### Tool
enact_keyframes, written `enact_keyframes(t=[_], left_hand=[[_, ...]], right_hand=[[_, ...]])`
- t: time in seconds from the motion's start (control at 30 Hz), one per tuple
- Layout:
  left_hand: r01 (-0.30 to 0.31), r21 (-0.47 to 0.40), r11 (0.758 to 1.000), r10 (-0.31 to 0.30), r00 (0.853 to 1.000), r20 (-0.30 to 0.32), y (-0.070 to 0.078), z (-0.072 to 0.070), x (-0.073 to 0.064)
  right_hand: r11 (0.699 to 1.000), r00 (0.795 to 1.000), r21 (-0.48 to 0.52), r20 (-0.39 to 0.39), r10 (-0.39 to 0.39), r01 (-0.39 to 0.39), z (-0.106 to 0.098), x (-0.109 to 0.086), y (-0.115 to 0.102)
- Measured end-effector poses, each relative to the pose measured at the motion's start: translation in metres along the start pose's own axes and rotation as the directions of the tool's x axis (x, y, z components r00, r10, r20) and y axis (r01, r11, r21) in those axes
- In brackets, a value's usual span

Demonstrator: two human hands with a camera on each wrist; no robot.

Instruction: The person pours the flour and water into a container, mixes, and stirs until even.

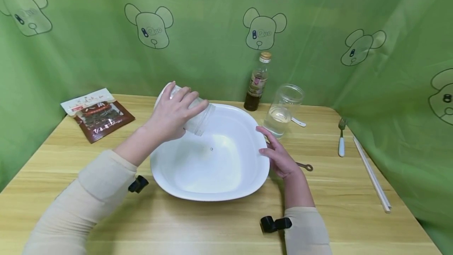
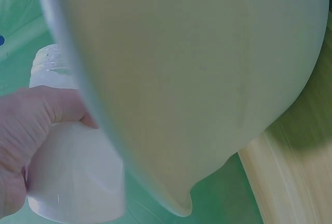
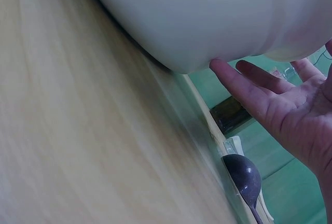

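My left hand (image 1: 173,113) grips a clear jar (image 1: 196,123) with white contents. It is tilted over the left rim of a white basin (image 1: 212,176), its mouth toward the inside. In the left wrist view, the jar (image 2: 78,177) shows its threaded neck, and the basin's outer wall (image 2: 197,79) covers part of it. At the basin's right rim, my right hand (image 1: 279,158) holds on, thumb over the edge. Its fingers (image 3: 241,86) reach under the rim against the outer wall in the right wrist view. Only a small dark spot shows on the basin's floor.
Behind the basin stand a sauce bottle (image 1: 256,85) and a glass jar of clear liquid (image 1: 279,119). A dark ladle (image 3: 244,177) lies right of the basin. Further right are a fork (image 1: 341,141) and white sticks (image 1: 371,174); a brown food packet (image 1: 100,115) lies left.
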State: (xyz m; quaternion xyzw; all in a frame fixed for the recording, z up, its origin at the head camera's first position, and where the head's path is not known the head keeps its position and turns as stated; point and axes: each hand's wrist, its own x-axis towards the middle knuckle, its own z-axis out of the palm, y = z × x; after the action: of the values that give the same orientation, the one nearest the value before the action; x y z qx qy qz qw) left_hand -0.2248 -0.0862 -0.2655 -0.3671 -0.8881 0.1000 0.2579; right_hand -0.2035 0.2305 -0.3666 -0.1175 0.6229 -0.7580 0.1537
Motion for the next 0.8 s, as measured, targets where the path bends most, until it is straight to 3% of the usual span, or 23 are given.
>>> enact_keyframes(t=[0.5, 0.8], left_hand=[[-0.020, 0.029, 0.999, 0.021, 1.000, -0.023, 0.0000, 0.0013, -0.0004], [-0.026, 0.035, 0.999, 0.026, 1.000, -0.002, 0.0009, -0.0005, 0.0002]], right_hand=[[1.000, 1.000, 0.004, -0.006, 0.004, -0.004, 0.0006, -0.0004, -0.0010], [1.000, 1.000, 0.002, -0.006, 0.005, -0.005, 0.0009, -0.0006, -0.0013]])
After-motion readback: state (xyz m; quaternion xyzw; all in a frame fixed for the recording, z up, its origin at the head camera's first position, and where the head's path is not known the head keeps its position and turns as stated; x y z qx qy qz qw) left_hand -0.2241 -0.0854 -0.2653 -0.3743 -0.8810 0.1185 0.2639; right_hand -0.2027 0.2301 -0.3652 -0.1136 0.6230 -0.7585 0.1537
